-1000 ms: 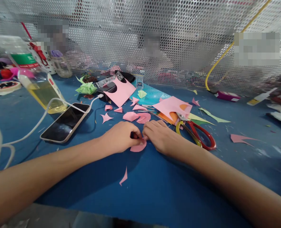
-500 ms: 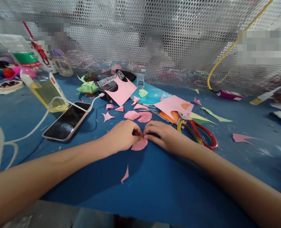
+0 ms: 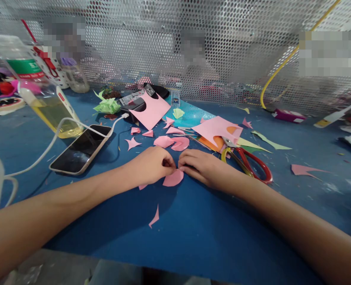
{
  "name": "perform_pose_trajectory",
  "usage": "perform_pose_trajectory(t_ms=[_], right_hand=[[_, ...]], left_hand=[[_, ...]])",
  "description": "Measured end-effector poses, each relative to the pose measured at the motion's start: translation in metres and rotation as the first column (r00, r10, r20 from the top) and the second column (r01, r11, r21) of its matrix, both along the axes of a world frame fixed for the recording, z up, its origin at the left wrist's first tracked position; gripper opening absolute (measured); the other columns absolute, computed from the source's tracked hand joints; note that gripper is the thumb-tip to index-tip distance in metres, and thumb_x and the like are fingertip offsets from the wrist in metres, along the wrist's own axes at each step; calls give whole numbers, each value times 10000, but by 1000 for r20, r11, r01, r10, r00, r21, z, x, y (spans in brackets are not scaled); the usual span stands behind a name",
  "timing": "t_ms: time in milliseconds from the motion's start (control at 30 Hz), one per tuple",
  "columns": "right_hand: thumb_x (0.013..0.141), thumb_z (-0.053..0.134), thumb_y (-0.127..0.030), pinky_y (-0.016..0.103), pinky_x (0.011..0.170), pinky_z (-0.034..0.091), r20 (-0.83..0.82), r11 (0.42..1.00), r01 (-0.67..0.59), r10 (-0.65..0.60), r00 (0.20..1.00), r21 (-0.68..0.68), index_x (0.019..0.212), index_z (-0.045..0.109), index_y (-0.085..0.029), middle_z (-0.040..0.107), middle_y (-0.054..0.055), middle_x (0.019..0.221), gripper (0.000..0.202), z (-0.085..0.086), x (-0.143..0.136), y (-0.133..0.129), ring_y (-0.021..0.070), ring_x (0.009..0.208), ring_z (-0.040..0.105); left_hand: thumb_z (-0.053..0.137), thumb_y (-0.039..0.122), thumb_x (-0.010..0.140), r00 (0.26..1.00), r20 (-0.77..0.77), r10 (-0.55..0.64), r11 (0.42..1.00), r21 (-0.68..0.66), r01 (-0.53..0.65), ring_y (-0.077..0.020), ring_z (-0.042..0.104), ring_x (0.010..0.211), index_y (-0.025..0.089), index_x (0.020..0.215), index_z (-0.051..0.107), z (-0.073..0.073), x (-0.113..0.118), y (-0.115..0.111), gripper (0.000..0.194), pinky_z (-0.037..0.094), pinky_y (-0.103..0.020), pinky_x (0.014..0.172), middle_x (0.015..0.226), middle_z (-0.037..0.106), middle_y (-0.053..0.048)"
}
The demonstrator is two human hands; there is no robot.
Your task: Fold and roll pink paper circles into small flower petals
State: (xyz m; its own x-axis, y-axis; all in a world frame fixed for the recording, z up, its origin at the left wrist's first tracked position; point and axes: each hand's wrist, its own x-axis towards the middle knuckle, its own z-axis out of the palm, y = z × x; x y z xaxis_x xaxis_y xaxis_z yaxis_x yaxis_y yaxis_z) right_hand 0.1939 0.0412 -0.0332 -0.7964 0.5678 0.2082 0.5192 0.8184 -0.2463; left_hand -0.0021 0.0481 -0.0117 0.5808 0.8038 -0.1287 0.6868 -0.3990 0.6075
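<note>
My left hand (image 3: 157, 165) and my right hand (image 3: 199, 166) meet over the blue table, fingertips pinched at the upper edge of a rounded pink paper piece (image 3: 173, 179). My fingers cover that upper edge. Just beyond my hands lie two more rounded pink paper pieces (image 3: 180, 143). Scissors (image 3: 254, 164) with red and yellow handles rest right of my right hand. A thin pink paper scrap (image 3: 154, 216) lies nearer to me, and the tip of another pink scrap (image 3: 142, 186) shows beneath my left wrist.
A phone (image 3: 80, 150) with a white cable lies at left, beside a bottle of yellow liquid (image 3: 49, 111). Cut pink sheets (image 3: 217, 128) and a blue sheet (image 3: 190, 114) sit farther back. A perforated metal screen (image 3: 151, 43) rises behind, with people beyond it.
My left fingertips have drawn slightly left, away from my right ones. A pink scrap tip has come into sight under my left wrist. The view has shifted a little.
</note>
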Motion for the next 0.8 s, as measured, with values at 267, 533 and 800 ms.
perform_pose_trajectory(t_ms=[267, 533, 800], right_hand=[[910, 363, -217, 301, 753, 441, 22, 999, -31, 31, 999, 24, 889, 551, -156, 560, 77, 905, 199, 1, 2, 3, 164, 811, 523], [909, 350, -181, 289, 776, 433, -15, 998, -65, 65, 998, -4, 894, 554, -147, 561, 86, 926, 207, -3, 6, 6, 157, 841, 516], [899, 360, -154, 281, 769, 443, -33, 998, -65, 66, 997, 14, 894, 565, -149, 576, 87, 926, 205, -1, 5, 6, 151, 845, 527]], left_hand=[[507, 249, 737, 999, -31, -29, 998, -57, 27, -98, 550, 602, 191, 773, 701, 9, -5, 2, 206, 365, -201, 532, 736, 688, 17], [557, 227, 709, 1000, 12, -27, 995, -94, 28, -96, 524, 576, 167, 817, 697, 3, -4, 4, 187, 360, -202, 527, 729, 678, -8], [557, 204, 686, 999, 38, -29, 995, -91, 33, -85, 497, 536, 169, 806, 698, 3, -3, 3, 189, 345, -196, 498, 634, 636, 6]])
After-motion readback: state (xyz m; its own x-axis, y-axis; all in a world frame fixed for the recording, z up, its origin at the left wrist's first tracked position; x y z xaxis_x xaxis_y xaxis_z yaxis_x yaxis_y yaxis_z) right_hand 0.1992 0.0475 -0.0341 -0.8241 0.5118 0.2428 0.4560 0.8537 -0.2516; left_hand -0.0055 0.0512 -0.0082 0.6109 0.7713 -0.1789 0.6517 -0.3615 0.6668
